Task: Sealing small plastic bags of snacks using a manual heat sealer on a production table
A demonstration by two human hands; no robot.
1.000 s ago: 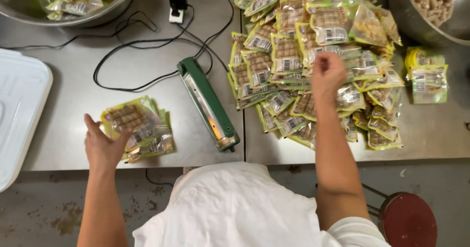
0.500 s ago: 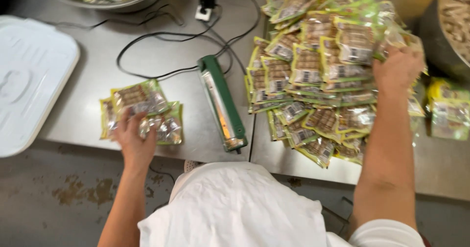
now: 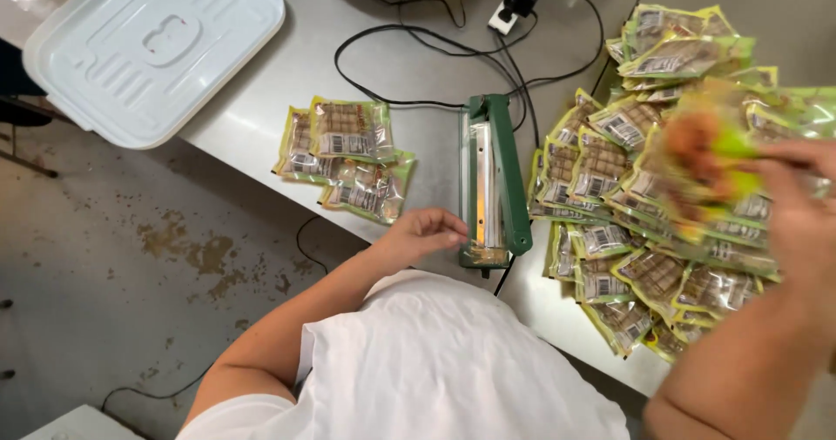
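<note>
Right hand (image 3: pixel 797 209) grips a blurred pouch (image 3: pixel 705 148) above the pile (image 3: pixel 644 231); left hand (image 3: pixel 422 235), fingers curled empty, by the sealer (image 3: pixel 492 179). Feed pouch mouth flat, square across the bar.

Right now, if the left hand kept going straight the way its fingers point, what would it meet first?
The left hand lies with fingers pointing right, toward the near end of the green heat sealer. It would most likely meet that near end first; the fingertips already look almost on it, though whether they touch is unclear from above.

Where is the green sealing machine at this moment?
In the head view, the green sealing machine lies mid-table between the small packet stack and the big packet pile, by the left hand.
</note>
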